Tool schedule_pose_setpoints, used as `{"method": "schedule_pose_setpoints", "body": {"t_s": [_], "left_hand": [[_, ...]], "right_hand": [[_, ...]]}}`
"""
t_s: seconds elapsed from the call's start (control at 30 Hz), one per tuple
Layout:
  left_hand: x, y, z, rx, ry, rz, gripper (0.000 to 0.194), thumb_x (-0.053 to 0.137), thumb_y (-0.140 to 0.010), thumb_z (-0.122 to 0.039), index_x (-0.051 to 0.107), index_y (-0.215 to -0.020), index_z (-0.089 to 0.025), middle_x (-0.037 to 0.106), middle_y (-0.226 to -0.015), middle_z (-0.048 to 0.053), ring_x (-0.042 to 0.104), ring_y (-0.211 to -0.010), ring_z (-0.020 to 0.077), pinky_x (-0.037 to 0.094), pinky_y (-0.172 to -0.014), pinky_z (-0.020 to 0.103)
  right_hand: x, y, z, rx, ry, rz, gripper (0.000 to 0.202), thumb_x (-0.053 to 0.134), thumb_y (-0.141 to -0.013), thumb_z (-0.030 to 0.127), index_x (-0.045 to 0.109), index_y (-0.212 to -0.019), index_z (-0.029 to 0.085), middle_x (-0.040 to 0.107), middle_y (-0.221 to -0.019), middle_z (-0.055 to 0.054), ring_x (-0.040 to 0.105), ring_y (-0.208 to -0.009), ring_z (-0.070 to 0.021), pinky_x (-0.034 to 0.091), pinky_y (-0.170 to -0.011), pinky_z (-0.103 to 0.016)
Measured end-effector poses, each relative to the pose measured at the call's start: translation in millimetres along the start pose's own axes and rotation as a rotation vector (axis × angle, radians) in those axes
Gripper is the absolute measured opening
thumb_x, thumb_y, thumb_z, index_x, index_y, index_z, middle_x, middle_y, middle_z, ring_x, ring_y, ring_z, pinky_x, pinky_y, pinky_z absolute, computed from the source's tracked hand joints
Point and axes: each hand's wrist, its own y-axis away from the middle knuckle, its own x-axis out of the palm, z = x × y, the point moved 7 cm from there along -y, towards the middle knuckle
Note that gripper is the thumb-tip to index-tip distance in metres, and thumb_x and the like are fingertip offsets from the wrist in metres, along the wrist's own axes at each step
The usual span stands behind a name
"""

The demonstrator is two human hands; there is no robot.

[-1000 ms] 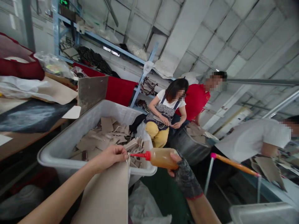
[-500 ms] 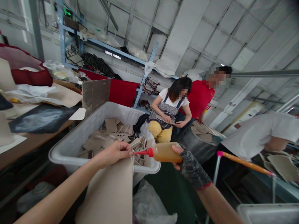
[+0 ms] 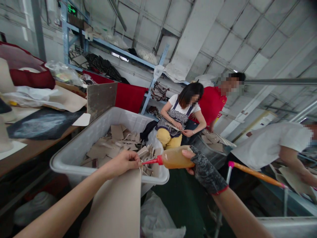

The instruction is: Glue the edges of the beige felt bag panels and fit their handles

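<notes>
Fingers (image 3: 134,156) of left hand (image 3: 122,164) pinch beige panel (image 3: 117,201); right hand (image 3: 207,174) grips red-tipped bottle (image 3: 175,158).

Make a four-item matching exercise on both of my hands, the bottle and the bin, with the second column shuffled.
1. Left hand
2. Right hand
3. Bottle
4. Bin

A. Contains beige scraps
B. Amber, with a red nozzle
C. At the upper corner of the beige panel
D. Wearing a dark glove

Pairs: 1-C, 2-D, 3-B, 4-A
</notes>
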Motion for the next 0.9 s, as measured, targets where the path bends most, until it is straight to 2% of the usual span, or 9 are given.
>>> {"method": "schedule_pose_setpoints", "body": {"t_s": [0.27,0.53,0.67,0.9], "left_hand": [[-0.4,1.7,-1.1,0.001,0.013,-0.009,0.045,0.068,-0.065,-0.059,0.058,-0.066,-0.015,0.054,-0.063,0.0,0.042,-0.06,0.0131,0.031,-0.056,0.024],[1.9,1.8,-0.8,-0.015,0.022,-0.002,0.046,0.068,-0.065,-0.061,0.055,-0.065,-0.017,0.045,-0.059,-0.004,0.034,-0.055,0.0111,0.026,-0.053,0.024],[1.5,0.8,0.3,-0.002,0.01,-0.011,0.048,0.068,-0.064,-0.062,0.054,-0.065,-0.016,0.046,-0.061,-0.003,0.037,-0.058,0.0116,0.028,-0.055,0.024],[2.1,3.6,-1.3,-0.022,0.015,-0.001,0.05,0.066,-0.064,-0.064,0.054,-0.068,-0.016,0.049,-0.064,-0.002,0.038,-0.061,0.0123,0.03,-0.058,0.025]], "right_hand": [[2.5,1.0,-5.9,0.044,0.042,0.023,0.037,0.062,-0.079,0.054,0.052,-0.088,0.02,0.052,-0.072,0.002,0.042,-0.046,-0.0068,0.028,-0.034,-0.018],[0.1,3.9,-3.6,0.054,0.029,0.015,0.037,0.063,-0.078,0.053,0.053,-0.088,0.019,0.051,-0.071,0.002,0.041,-0.045,-0.0066,0.028,-0.034,-0.018],[2.7,7.4,-2.9,0.076,0.037,0.055,0.039,0.062,-0.077,0.054,0.055,-0.092,0.019,0.051,-0.071,0.003,0.042,-0.046,-0.0069,0.029,-0.035,-0.017],[3.4,8.5,1.6,0.081,0.03,0.07,0.039,0.063,-0.074,0.054,0.054,-0.086,0.018,0.05,-0.068,0.003,0.04,-0.044,-0.0063,0.027,-0.034,-0.018]]}}
